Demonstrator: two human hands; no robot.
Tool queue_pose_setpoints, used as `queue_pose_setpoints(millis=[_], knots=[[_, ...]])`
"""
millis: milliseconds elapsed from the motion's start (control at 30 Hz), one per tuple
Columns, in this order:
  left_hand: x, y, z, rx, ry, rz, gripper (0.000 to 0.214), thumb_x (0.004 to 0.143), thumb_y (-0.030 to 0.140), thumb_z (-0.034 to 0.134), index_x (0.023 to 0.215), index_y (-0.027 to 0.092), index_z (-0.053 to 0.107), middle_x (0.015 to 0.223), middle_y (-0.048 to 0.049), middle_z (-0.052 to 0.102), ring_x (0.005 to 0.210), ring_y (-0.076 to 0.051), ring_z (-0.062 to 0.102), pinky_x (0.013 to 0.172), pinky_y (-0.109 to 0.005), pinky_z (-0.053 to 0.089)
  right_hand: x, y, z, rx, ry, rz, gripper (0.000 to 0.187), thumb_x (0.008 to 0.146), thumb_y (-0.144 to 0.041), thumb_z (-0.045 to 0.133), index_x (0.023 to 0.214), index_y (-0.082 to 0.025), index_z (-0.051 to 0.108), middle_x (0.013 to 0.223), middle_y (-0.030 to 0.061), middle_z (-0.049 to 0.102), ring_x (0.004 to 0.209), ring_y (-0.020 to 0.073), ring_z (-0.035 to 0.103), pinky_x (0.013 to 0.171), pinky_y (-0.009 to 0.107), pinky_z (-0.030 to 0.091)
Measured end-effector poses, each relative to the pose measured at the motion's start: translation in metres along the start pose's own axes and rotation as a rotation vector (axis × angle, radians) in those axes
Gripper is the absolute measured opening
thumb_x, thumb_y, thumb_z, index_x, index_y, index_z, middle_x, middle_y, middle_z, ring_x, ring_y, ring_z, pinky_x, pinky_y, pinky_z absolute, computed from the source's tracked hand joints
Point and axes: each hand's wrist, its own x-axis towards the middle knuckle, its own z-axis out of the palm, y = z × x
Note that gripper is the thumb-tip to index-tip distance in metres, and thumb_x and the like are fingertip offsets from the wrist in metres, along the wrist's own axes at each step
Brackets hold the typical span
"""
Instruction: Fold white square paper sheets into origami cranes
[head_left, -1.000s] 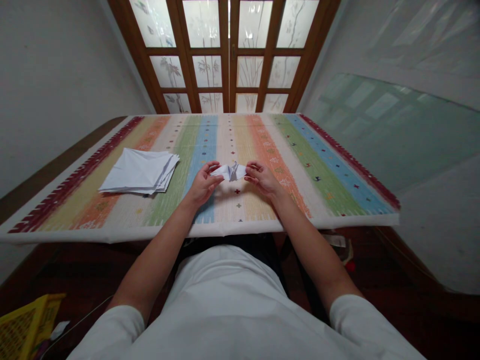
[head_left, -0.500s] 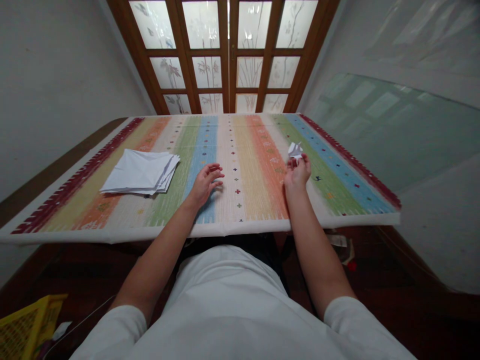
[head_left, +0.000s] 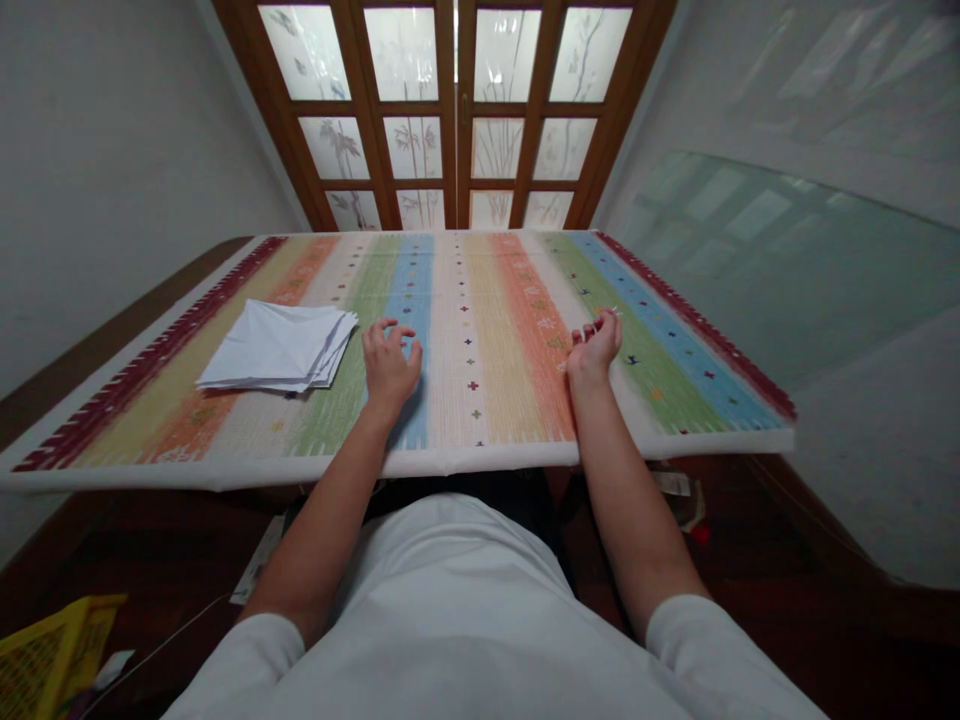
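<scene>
My left hand (head_left: 392, 365) hovers over the blue and green stripes of the cloth, empty, its fingers bent and spread apart. Just left of it lies a loose stack of white paper sheets (head_left: 277, 345), with creases on the top sheet and uneven edges. On the right, above the orange and green stripes, my right hand (head_left: 595, 345) is turned palm inward with curled fingers. A thin white sliver of folded paper (head_left: 617, 312) shows at its fingertips; the fingers hide most of that piece.
A striped cloth (head_left: 517, 400) covers the table. Wooden doors with glass panes (head_left: 454, 110) stand beyond it. A glass sheet (head_left: 787, 260) leans on the right wall. A yellow plastic crate (head_left: 56, 650) sits on the floor at lower left.
My left hand has moved left toward the stack, and its fingers have spread. The folded paper in my right hand, plainly visible before, now shows only as a thin edge.
</scene>
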Motion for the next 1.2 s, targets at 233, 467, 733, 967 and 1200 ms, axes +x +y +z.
queue_pose_setpoints(millis=[233,467,733,967,1200], knots=[[0.010,-0.012,-0.052,0.463,-0.149,-0.249,0.050,0.089,0.043,0.074,0.127,0.010,0.071,0.166,-0.0343,0.048,0.160,-0.059,0.032,0.130,-0.081,0.020,-0.013,-0.003,0.011,-0.022,-0.165,0.051,0.039,0.086,-0.059,0.068,0.087,-0.029,0.043,0.073,-0.0080,0.040,0.054,0.0119,0.039,0.049,0.022,0.035],[0.017,-0.027,-0.103,0.786,-0.350,-0.480,0.057,0.098,0.046,0.060,0.134,0.004,0.071,0.160,-0.0375,0.056,0.156,-0.056,0.045,0.127,-0.075,0.033,-0.028,-0.003,0.015,-0.210,-0.403,-0.097,0.030,0.087,-0.051,0.075,0.088,-0.028,0.055,0.066,-0.0093,0.046,0.052,0.0109,0.043,0.050,0.023,0.033],[0.009,-0.021,-0.109,0.669,-0.144,-0.313,0.058,0.098,0.036,0.060,0.146,0.004,0.061,0.152,-0.0330,0.061,0.148,-0.049,0.055,0.129,-0.068,0.035,-0.035,-0.006,0.016,-0.242,-0.453,-0.145,0.022,0.087,-0.045,0.072,0.087,-0.028,0.059,0.067,-0.0076,0.047,0.056,0.0125,0.042,0.053,0.025,0.032],[-0.034,0.031,-0.048,0.178,-0.412,0.240,0.048,0.095,0.012,0.058,0.140,0.018,0.071,0.154,-0.0202,0.067,0.148,-0.038,0.059,0.138,-0.069,0.023,-0.043,-0.006,0.014,-0.341,-0.635,-0.231,0.026,0.084,-0.046,0.075,0.102,-0.030,0.066,0.088,-0.0004,0.062,0.076,0.0186,0.052,0.069,0.029,0.043],[-0.083,0.040,-0.019,-0.155,-0.811,0.551,0.048,0.100,0.008,0.056,0.138,0.029,0.076,0.139,-0.0127,0.077,0.130,-0.028,0.073,0.122,-0.051,0.053,-0.048,-0.016,0.015,-0.371,-0.590,-0.361,0.030,0.084,-0.038,0.067,0.113,-0.032,0.072,0.107,0.0047,0.071,0.092,0.0229,0.061,0.078,0.034,0.051]])
